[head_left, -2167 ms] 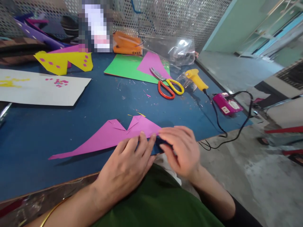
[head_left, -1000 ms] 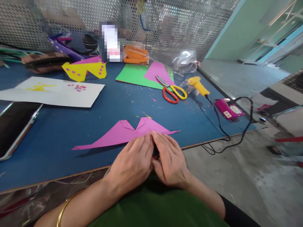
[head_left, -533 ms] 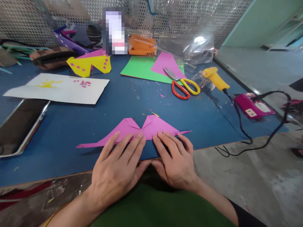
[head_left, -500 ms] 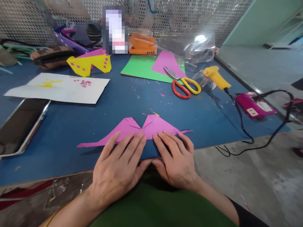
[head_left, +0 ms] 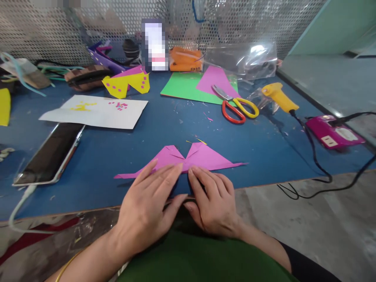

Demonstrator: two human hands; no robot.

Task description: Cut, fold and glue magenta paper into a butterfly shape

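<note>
Head | left hand (head_left: 147, 209), right hand (head_left: 213, 203) flat (grip open) | pressing pink paper (head_left: 202, 156)

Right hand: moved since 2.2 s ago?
Yes. The right hand has come back toward the table's near edge and leftward. It lay over the right wing of the pink folded paper; now its fingertips press the paper's middle, beside the left hand.

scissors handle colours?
One red-orange loop, one yellow loop on the scissors; clearest in the head view.
</note>
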